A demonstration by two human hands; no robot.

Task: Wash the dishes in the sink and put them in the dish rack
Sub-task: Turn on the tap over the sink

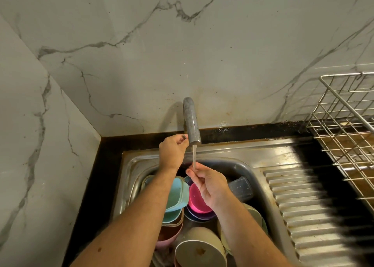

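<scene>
Two beige bowls [200,250] sit in our sink [283,151], left hand [172,151] pinches the tap handle [184,137], right hand [210,183] loosely cupped under water [194,157].

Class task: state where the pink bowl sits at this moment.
In the head view, the pink bowl lies inside the sink, partly under the right hand, right of the turquoise container.

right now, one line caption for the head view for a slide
Left hand on the tap handle, right hand under running water.
</scene>
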